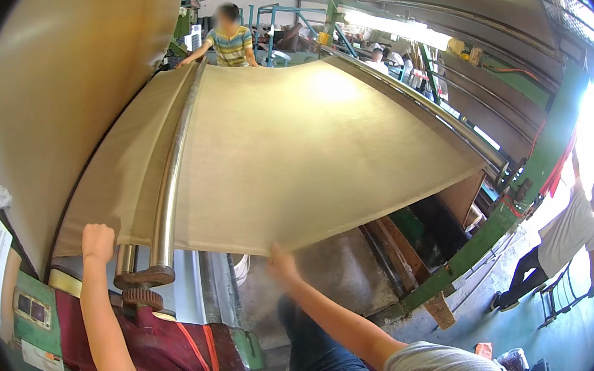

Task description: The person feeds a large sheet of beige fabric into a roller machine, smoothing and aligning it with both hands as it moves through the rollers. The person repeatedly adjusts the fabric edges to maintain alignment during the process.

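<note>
A wide tan sheet of fabric (261,174) stretches away from me over a shiny metal roller (173,171). My left hand (98,242) is closed in a fist at the sheet's near edge, left of the roller. To the right of the roller, my right hand (282,263) is at the same edge, where the sheet draws down to a corner. Its fingers are blurred but look closed on the fabric. Across the sheet, a co-worker (232,45) in a striped shirt stands at the far edge with one arm reaching to the roller's far end.
A large tan roll (75,72) curves up at the left. Below the roller are a brown gear (143,298) and a dark red cover (147,341). A green post (499,216) slants at the right; beyond it stands another person (568,235). A long bar (423,108) carries the sheet's far right side.
</note>
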`<state>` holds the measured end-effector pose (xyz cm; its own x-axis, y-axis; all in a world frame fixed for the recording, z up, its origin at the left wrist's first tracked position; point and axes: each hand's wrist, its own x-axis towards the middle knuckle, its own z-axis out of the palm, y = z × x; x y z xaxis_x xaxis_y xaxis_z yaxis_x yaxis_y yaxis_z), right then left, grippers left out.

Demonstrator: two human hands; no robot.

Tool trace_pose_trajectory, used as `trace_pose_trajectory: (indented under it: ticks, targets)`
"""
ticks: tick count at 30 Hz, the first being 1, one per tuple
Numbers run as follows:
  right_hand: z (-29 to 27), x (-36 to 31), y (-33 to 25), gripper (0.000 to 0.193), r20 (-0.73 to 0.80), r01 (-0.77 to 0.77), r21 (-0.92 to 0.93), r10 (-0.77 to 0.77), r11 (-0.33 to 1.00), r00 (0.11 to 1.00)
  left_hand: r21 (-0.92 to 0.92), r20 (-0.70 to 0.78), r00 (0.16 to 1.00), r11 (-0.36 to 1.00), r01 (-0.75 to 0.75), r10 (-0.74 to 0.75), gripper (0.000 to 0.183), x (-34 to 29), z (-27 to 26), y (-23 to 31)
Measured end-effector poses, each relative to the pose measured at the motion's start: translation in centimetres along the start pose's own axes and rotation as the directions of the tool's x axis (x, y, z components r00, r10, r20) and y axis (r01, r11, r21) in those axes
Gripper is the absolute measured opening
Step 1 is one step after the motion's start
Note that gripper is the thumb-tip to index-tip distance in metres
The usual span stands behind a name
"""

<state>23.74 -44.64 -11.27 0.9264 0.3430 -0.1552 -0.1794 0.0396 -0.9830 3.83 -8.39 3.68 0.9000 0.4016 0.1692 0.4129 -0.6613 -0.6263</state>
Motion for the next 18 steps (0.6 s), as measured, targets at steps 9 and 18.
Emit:
trace_pose_trajectory:
  ticks: [9,18]
  targets:
    - [5.4,-0.8,-1.1,0.048,0.238,-0.175,0.258,0.113,0.950,0.965,0.109,0.232,0.910,0.939,0.327,-0.344,0.010,0.0,7.8,-2.7]
    - [1.5,4.0,-6.3,0.045,0.483,-0.068,0.032,0.045,0.997,0.875,-0.007,0.012,0.999,0.999,0.049,-0.049,0.007,-0.1,0.2,-0.1]
